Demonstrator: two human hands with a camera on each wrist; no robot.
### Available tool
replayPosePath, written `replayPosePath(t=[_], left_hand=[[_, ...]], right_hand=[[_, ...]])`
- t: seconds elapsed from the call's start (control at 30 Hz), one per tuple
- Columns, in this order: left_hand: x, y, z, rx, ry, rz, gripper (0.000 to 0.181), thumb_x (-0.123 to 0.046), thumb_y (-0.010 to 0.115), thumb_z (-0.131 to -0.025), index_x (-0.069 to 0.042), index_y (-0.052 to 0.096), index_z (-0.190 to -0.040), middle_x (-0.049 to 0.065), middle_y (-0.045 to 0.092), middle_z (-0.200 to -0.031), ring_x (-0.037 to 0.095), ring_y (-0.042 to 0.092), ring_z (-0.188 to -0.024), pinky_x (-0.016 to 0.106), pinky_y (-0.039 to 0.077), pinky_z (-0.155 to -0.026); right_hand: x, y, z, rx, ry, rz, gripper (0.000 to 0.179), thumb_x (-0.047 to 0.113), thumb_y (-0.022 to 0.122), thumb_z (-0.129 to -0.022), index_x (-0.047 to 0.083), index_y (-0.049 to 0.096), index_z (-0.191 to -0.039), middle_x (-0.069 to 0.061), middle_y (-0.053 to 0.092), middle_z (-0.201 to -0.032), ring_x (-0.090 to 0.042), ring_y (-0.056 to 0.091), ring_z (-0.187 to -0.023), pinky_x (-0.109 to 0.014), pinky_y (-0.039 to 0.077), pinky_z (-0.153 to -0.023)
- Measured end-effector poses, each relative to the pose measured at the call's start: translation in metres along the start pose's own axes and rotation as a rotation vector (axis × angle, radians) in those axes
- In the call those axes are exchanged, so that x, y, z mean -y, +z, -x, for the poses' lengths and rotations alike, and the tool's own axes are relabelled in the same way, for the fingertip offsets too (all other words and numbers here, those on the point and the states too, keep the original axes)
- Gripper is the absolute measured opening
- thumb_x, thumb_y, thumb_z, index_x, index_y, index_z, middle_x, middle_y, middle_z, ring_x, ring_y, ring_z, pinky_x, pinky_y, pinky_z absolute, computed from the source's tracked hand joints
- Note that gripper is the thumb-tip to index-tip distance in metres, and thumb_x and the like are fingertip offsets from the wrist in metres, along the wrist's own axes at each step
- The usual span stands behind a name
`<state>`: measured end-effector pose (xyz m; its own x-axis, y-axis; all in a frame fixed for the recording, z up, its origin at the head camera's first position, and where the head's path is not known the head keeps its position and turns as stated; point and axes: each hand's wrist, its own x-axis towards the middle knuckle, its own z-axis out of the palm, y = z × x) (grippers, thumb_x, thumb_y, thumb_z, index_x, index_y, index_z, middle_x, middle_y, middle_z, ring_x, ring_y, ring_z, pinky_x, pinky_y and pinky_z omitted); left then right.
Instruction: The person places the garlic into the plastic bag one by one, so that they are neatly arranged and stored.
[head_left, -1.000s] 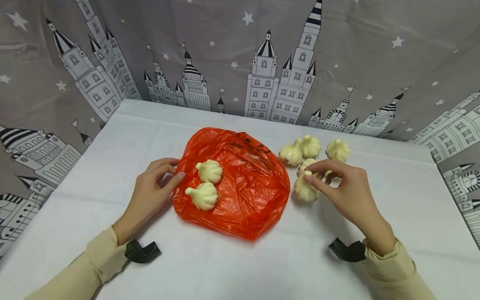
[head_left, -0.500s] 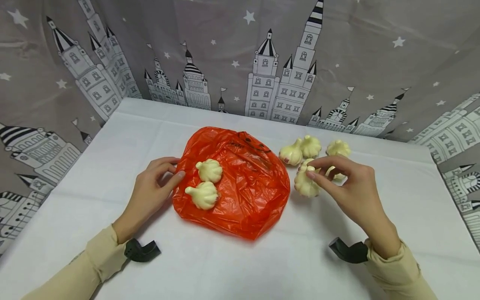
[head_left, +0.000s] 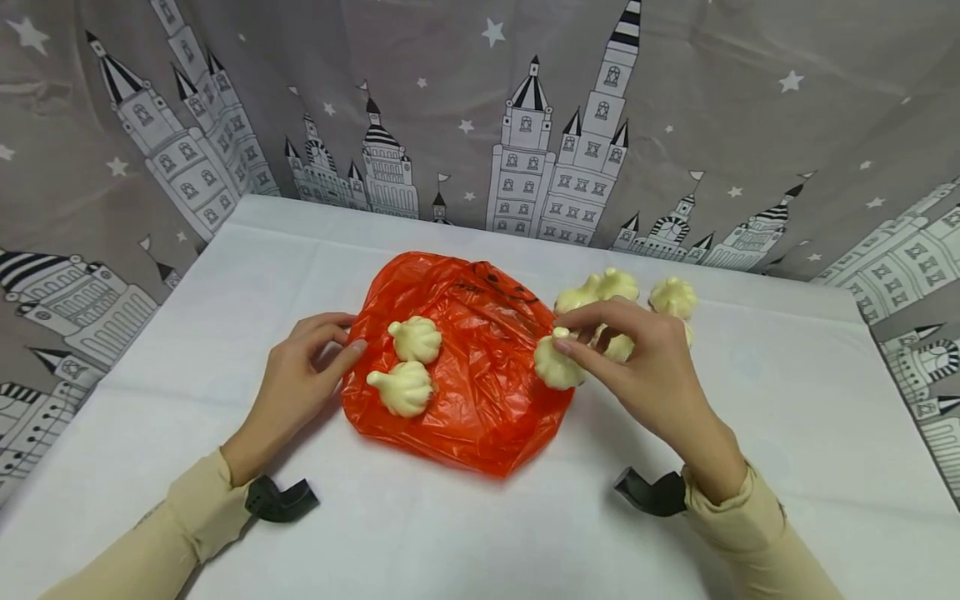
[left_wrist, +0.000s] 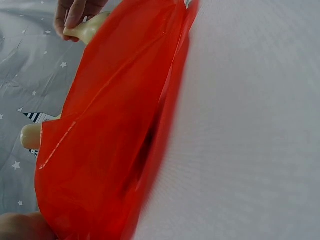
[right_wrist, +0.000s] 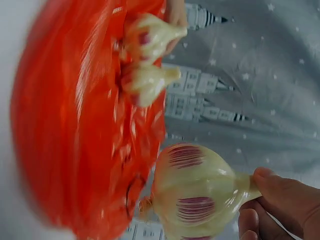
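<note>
White-covered desk (head_left: 450,542), grey castle-print backdrop (head_left: 435,108) along its far edge. Nearest: beige sleeves (head_left: 198,492) and black wrist mounts (head_left: 281,500), one set per side. Then the red bag (head_left: 480,417), mid-desk, well in from the left and right edges. Left hand (head_left: 296,375) at the bag's left edge, thumb and fingers touching it; can't tell if they pinch the film. Two garlic bulbs (head_left: 401,389) lie on the bag toward that edge. Right hand (head_left: 652,367) pinches another, the held bulb (head_left: 557,363), by the stem, over the bag's right edge; contact with the film unclear. Risks: glossy stem in a fingertip grip, so the bulb could twist or slip out and roll; its belly is low and might catch the film and drag the bag; a left-hand tug could tip the resting pair. Farther, loose bulbs (head_left: 672,297) cluster toward the desk's far right corner, some half hidden by the right hand, and its knuckles could knock them. Right wrist view adds purple streaks (right_wrist: 195,210) and a root tuft (right_wrist: 145,206) on the held bulb, neither readable from the head; left wrist view alone shows a dark fold (left_wrist: 150,135) down the bag's side.
</note>
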<state>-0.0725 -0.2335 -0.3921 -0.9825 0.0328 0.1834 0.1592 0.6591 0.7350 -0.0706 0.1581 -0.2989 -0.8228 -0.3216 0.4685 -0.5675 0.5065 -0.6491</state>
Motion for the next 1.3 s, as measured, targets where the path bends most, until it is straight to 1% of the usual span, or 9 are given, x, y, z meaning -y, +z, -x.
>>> replayPosePath(t=[0.1,0.13,0.33,0.37,0.43,0.57,0.6,1.07,1.3], left_hand=[[0.0,0.0,0.0,0.009,-0.012,0.005,0.023,-0.033,0.07,-0.103,-0.012,0.069,-0.096,0.005,0.064,-0.141,0.026,0.055,-0.138,0.049,0.052,-0.109],[0.0,0.0,0.0,0.009,-0.013,0.005,0.023,-0.033,0.07,-0.103,-0.012,0.069,-0.096,0.006,0.064,-0.141,0.027,0.055,-0.138,0.05,0.052,-0.109],[0.001,-0.001,-0.001,0.003,-0.003,-0.009,0.022,-0.034,0.07,-0.103,-0.013,0.069,-0.095,0.004,0.064,-0.14,0.024,0.055,-0.138,0.013,0.047,-0.107],[0.0,-0.001,-0.001,0.003,-0.002,-0.009,0.022,-0.034,0.07,-0.103,-0.013,0.069,-0.095,0.004,0.064,-0.14,0.024,0.055,-0.138,0.012,0.047,-0.107],[0.0,-0.001,-0.002,0.004,-0.001,-0.004,0.022,-0.034,0.069,-0.103,-0.013,0.069,-0.095,0.004,0.064,-0.14,0.024,0.055,-0.138,0.019,0.05,-0.109],[0.0,-0.001,-0.002,0.006,-0.002,0.003,0.022,-0.032,0.07,-0.103,-0.012,0.07,-0.095,0.005,0.064,-0.14,0.025,0.054,-0.138,0.051,0.052,-0.11],[0.0,-0.001,-0.002,0.007,-0.004,0.005,0.022,-0.032,0.07,-0.103,-0.011,0.07,-0.095,0.005,0.064,-0.139,0.026,0.054,-0.138,0.053,0.052,-0.11],[0.0,-0.001,-0.001,0.011,-0.009,0.019,0.023,-0.033,0.069,-0.103,-0.012,0.07,-0.095,0.005,0.065,-0.139,0.026,0.054,-0.138,0.056,0.051,-0.111],[0.0,-0.001,-0.001,0.01,-0.001,0.024,0.021,-0.031,0.071,-0.102,-0.012,0.07,-0.094,0.007,0.065,-0.139,0.027,0.054,-0.137,0.056,0.051,-0.111]], right_hand=[[0.006,0.015,-0.006,0.061,-0.045,-0.01,0.023,0.01,0.089,-0.085,0.015,0.081,-0.106,0.007,0.077,-0.095,-0.006,0.062,-0.076,-0.023,0.055,-0.066],[0.008,0.02,-0.008,0.083,-0.063,-0.016,0.023,0.011,0.089,-0.085,0.014,0.081,-0.106,0.007,0.076,-0.094,-0.006,0.063,-0.076,-0.025,0.056,-0.066],[0.016,0.046,-0.015,0.173,-0.132,-0.059,0.021,0.015,0.087,-0.087,0.013,0.08,-0.107,0.005,0.077,-0.097,-0.008,0.066,-0.083,-0.028,0.055,-0.071],[0.018,0.049,-0.016,0.182,-0.135,-0.064,0.021,0.015,0.087,-0.088,0.012,0.08,-0.107,0.005,0.077,-0.097,-0.008,0.066,-0.085,-0.028,0.055,-0.072],[0.02,0.055,-0.017,0.199,-0.137,-0.086,0.02,0.015,0.087,-0.088,0.012,0.08,-0.107,0.004,0.078,-0.098,-0.009,0.066,-0.085,-0.028,0.056,-0.073],[0.025,0.063,-0.019,0.225,-0.132,-0.12,0.02,0.014,0.086,-0.088,0.012,0.079,-0.107,0.004,0.077,-0.097,-0.009,0.065,-0.084,-0.028,0.057,-0.073],[0.026,0.065,-0.02,0.231,-0.133,-0.127,0.02,0.014,0.086,-0.088,0.012,0.079,-0.107,0.004,0.076,-0.096,-0.009,0.065,-0.084,-0.028,0.057,-0.072],[0.035,0.087,-0.021,0.336,-0.141,-0.177,0.017,0.014,0.084,-0.091,0.011,0.078,-0.107,0.003,0.076,-0.098,-0.009,0.066,-0.086,-0.025,0.057,-0.075],[0.032,0.095,-0.018,0.461,-0.109,-0.172,0.017,0.014,0.084,-0.091,0.014,0.077,-0.107,0.006,0.074,-0.095,-0.006,0.063,-0.085,-0.028,0.058,-0.076]])
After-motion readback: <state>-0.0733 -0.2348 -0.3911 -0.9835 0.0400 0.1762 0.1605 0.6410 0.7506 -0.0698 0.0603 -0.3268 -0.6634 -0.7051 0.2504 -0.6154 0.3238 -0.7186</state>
